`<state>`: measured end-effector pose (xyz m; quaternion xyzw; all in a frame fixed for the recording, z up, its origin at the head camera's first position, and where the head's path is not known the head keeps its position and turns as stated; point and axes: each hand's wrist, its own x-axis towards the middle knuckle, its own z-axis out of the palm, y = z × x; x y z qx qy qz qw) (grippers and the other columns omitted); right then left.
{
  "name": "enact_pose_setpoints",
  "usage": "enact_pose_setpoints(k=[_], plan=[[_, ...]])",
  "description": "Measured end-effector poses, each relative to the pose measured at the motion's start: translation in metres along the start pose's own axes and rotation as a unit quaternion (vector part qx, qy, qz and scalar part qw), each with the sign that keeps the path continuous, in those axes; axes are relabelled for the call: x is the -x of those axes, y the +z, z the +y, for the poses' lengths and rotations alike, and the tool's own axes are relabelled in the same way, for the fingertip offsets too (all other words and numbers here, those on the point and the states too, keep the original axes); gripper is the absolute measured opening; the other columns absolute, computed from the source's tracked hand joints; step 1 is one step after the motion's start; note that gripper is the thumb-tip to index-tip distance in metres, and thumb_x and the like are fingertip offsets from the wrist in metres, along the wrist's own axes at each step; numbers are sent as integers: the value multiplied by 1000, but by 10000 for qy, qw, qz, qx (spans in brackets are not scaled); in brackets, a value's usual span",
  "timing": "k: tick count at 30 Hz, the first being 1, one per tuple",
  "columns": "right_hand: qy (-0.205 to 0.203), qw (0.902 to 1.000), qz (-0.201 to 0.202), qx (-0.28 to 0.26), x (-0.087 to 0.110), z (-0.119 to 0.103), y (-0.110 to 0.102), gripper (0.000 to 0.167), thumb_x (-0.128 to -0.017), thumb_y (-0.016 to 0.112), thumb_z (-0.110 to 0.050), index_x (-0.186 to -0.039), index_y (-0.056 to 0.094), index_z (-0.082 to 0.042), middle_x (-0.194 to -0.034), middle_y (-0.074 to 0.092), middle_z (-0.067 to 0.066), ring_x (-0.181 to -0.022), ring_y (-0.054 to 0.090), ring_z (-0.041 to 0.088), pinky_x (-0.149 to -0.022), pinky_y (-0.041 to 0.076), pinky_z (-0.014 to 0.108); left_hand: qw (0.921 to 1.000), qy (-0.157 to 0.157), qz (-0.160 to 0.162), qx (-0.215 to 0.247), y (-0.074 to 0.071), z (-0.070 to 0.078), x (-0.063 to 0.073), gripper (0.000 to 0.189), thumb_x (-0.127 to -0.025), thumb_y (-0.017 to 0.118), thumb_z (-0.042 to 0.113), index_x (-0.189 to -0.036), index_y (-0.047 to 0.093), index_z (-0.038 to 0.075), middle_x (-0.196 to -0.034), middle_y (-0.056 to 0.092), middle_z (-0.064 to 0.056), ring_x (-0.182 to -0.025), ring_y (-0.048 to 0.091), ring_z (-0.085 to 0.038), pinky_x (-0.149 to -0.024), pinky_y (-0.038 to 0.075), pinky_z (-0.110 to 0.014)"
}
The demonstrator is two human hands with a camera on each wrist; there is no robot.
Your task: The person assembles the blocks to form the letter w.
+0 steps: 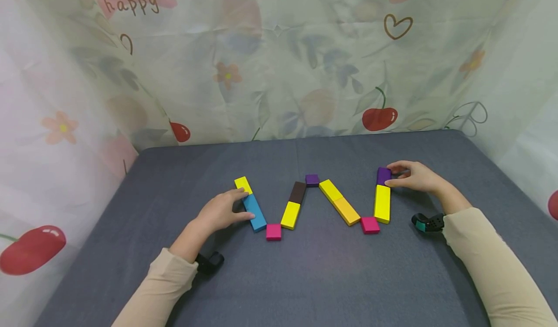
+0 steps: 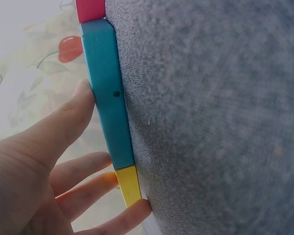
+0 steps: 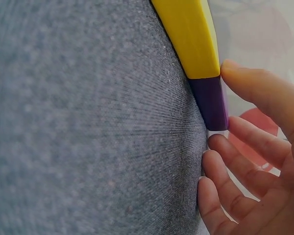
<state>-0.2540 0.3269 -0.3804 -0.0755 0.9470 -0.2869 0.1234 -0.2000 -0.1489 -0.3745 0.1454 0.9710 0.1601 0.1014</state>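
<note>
Coloured blocks lie end to end in a zigzag like a W. At its left end my left hand (image 1: pixel 220 211) touches a blue block (image 1: pixel 255 213) with the thumb and a yellow block (image 1: pixel 243 184) with the fingers. The left wrist view shows the thumb against the blue block's (image 2: pixel 105 93) side. On the right, my right hand (image 1: pixel 414 176) touches a purple block (image 1: pixel 383 176) above a tall yellow block (image 1: pixel 382 204). In the right wrist view, the thumb meets the seam of these two, and the index fingertip is at the purple block's (image 3: pixel 210 105) end.
Between the hands lie two pink blocks (image 1: pixel 273 232), a yellow block (image 1: pixel 290 215), a dark brown block (image 1: pixel 298 192), a small purple block (image 1: pixel 312 180) and a yellow and orange pair (image 1: pixel 347 211). A grey cloth (image 1: pixel 305 278) covers the table; a printed curtain (image 1: pixel 279 75) hangs behind.
</note>
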Motion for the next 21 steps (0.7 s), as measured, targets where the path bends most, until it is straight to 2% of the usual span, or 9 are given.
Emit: enact_pose_setpoints(k=[13, 21], plan=[[129, 9999, 7, 3, 1, -4, -3, 63, -91, 56, -42, -133, 43, 4, -128, 48, 29, -115, 47, 45, -95, 43, 56, 9999, 42, -28, -149, -2, 1, 0, 66, -83, 68, 40, -136, 48, 7, -144, 44, -17, -133, 41, -35, -106, 38, -53], [126, 9999, 76, -14, 3, -8, -6, 63, -92, 54, -43, -134, 42, 3, -129, 47, 29, -116, 46, 46, -93, 44, 56, 9994, 111, -11, -324, -3, 2, -1, 65, -83, 68, 41, -135, 49, 6, -143, 44, -17, -131, 43, -36, -104, 39, -53]])
